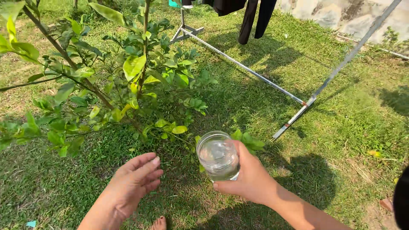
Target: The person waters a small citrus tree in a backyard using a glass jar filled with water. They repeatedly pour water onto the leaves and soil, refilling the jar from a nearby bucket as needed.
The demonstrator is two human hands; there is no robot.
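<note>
One glass jar, two hands.

The clear glass jar, near centre, holds colourless water. At ten o'clock, the leafy green shrub carries some yellow-green leaves. The silver-grey metal drying rack at one o'clock bears black hanging clothes. The green grass lawn shows straw-coloured patches.

Left hand open, fingers together; right hand curled closed.
</note>
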